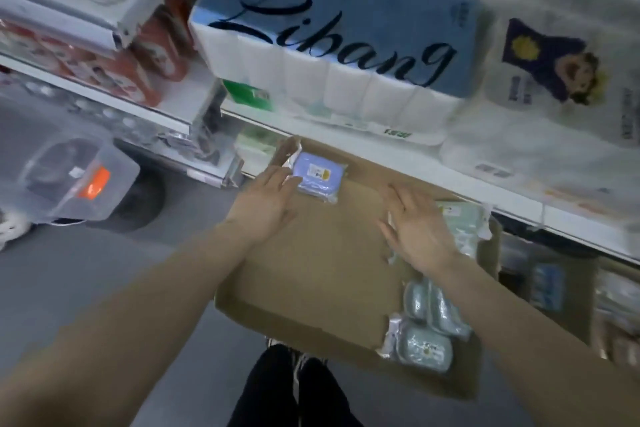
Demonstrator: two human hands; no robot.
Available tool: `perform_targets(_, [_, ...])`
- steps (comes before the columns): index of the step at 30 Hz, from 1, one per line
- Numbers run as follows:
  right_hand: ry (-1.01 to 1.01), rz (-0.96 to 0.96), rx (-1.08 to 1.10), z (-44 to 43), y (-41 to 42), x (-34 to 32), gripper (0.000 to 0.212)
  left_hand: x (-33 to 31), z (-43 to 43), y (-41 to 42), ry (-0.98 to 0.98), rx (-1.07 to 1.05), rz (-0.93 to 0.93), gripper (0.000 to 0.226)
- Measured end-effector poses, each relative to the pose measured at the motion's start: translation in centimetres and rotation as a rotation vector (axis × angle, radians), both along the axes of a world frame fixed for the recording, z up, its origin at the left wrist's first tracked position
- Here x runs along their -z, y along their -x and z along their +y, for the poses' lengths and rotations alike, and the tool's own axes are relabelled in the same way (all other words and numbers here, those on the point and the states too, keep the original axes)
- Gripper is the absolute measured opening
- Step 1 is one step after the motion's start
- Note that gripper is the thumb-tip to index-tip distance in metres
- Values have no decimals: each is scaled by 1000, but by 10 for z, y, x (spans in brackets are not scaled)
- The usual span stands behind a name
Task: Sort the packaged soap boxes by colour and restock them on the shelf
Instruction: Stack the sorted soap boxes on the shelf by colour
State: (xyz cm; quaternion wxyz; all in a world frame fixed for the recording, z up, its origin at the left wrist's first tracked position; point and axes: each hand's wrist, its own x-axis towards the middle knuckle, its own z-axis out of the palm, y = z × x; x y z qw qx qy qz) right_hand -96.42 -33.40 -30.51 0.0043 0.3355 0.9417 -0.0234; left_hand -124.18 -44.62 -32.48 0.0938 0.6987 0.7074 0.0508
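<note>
Two hands reach over the cardboard box (311,270) as I watch. My left hand (268,199) is flat, fingers straight, with its fingertips at the left edge of the purple soap box (318,177), which lies in the far left corner. My right hand (419,229) is spread wide and holds nothing. It is just beside the green soap boxes (426,352) lining the right side. A shelf (450,180) stocked with tissue packs (339,45) runs just beyond.
</note>
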Motion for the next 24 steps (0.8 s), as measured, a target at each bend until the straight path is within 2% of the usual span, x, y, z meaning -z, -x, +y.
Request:
perform_targets(4, [94, -69, 37, -1, -5, 53, 55, 52, 34, 0, 84, 32, 11, 74])
perform_targets(9, [118, -79, 98, 10, 3, 107, 53, 119, 93, 2, 87, 146, 61, 76])
perform_targets(14, [182, -88, 108, 25, 18, 155, 58, 160, 119, 0, 177, 120, 163, 78])
perform_targets(20, [220, -74, 119, 51, 45, 174, 57, 161, 70, -2, 14, 58, 61, 68])
perform_targets(24, [241, -40, 83, 68, 81, 174, 61, 163, 5, -13, 163, 26, -17, 89])
